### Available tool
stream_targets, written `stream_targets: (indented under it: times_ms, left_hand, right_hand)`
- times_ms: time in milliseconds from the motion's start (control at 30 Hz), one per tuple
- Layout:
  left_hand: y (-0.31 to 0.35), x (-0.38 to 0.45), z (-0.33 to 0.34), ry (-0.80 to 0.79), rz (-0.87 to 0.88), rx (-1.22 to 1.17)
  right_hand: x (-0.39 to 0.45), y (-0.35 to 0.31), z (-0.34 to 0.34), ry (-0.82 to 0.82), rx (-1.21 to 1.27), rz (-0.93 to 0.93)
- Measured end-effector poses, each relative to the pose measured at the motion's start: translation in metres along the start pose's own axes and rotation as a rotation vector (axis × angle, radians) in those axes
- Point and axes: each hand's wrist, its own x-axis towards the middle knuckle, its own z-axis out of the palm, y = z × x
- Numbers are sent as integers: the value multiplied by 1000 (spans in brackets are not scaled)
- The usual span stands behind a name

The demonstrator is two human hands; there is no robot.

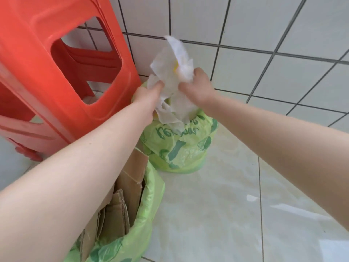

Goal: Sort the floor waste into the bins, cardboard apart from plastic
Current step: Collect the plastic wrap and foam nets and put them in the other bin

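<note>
Above the far green printed bag-lined bin (181, 146), the left hand (146, 95) and right hand (198, 86) both grip a crumpled white plastic wrapper (170, 82). Nearer than that bin, another green-lined bin (151, 201) holds brown cardboard pieces (124, 195); left of it stands a red plastic stool (56, 72).

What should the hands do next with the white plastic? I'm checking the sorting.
Probably push it down into the far bin. Both hands, left hand and right hand, grip the crumpled white plastic right above it, and the near bin holds cardboard.
</note>
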Motion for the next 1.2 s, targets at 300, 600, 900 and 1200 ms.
stream_targets:
  times_ms: [300,600,900,1200]
  left_hand:
    - [11,10,-12,54,240,475]
    - [0,3,-13,-544,499,1396]
    - [-20,25,21,-637,426,1701]
    - [-29,42,33,-728,99,1775]
  right_hand:
    - [13,29,19,-175,-505,48]
    - [14,20,8,-256,-531,-53]
    - [-9,14,0,-480,-838,-220]
    - [24,32,17,-664,-1148,-100]
